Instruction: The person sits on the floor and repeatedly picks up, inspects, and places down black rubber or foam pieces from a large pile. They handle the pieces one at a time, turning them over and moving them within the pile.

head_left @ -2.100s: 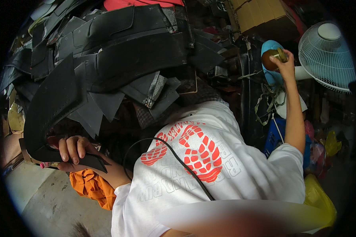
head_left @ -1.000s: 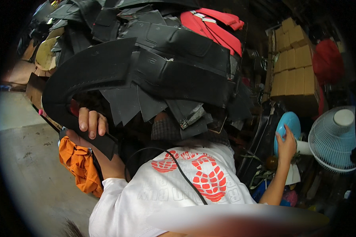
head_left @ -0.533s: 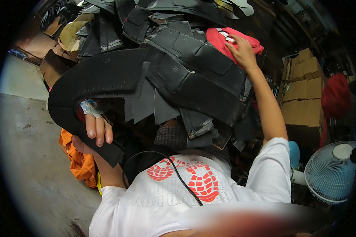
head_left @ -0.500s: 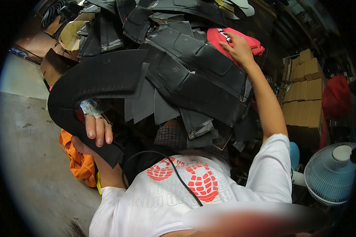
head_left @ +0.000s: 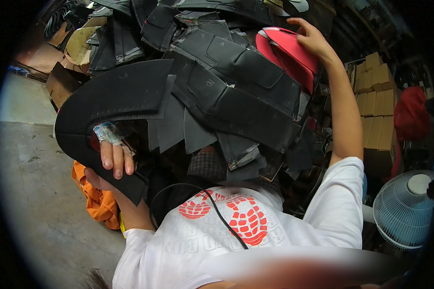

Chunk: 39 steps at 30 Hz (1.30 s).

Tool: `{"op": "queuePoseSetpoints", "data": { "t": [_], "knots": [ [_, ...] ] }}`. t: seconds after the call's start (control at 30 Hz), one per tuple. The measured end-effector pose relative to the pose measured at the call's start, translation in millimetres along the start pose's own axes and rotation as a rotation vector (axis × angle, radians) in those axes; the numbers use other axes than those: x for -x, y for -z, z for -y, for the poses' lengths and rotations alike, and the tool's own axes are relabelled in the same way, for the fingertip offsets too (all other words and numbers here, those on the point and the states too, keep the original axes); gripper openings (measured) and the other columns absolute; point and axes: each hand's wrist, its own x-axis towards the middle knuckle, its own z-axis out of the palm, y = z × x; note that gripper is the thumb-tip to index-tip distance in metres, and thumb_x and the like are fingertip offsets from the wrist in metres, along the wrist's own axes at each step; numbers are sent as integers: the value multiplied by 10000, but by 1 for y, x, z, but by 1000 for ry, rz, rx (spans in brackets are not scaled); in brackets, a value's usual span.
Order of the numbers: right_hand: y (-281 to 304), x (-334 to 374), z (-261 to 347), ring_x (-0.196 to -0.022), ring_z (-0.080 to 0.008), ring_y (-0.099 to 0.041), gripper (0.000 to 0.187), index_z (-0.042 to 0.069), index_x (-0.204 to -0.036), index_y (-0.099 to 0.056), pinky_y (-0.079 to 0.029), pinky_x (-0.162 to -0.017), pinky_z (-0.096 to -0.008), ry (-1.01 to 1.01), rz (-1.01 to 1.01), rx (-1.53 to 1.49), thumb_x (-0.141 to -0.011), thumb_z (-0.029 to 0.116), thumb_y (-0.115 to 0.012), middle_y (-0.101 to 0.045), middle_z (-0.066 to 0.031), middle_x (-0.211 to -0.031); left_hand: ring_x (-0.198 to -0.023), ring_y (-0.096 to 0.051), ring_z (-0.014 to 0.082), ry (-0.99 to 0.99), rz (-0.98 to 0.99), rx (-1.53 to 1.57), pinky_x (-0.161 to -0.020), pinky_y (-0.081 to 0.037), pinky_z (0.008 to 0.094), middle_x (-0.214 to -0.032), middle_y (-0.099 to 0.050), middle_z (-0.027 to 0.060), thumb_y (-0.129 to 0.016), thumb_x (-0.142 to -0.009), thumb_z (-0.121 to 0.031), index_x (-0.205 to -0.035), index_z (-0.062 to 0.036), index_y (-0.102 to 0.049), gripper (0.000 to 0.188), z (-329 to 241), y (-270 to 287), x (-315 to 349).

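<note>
My left hand is closed round the lower arm of a black curved, U-shaped leather-like piece, with a row of small holes along its inner edge. Its fingers come over the piece and the thumb lies on the other side. Something whitish and crinkled covers the base of those fingers. At the upper right, my right hand grips the upper edge of a red folded fabric item, tilted up with its layers parted. Some right fingertips are hidden. Between the hands lies a pile of black stitched panels with chalk-like marks.
More black pieces are heaped at the far left beside an open cardboard box. An orange cloth hangs at the lower left. Stacked small cardboard boxes and a fan stand on the right.
My right hand has moved right and a little up, and the red fabric item has tilted and spread its layers. My left hand still holds the black curved piece, nearly in place.
</note>
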Motion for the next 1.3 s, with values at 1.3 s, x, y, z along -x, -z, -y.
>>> {"op": "queuePoseSetpoints", "data": {
  "t": [1.3],
  "knots": [
    [79, 90, -3, -751, -128, -593, 685, 7, -1365, -435, -501, -756, -268, -369, -336, -731, -707, 100, -604, -609, -60, -888, -782, -569, 170, -37, 17, 36, -750, -513, 381, -965, -530, 82, -577, -943, -296, -1210, 37, -462, 442, 3, -3, 3]
  ]
}}
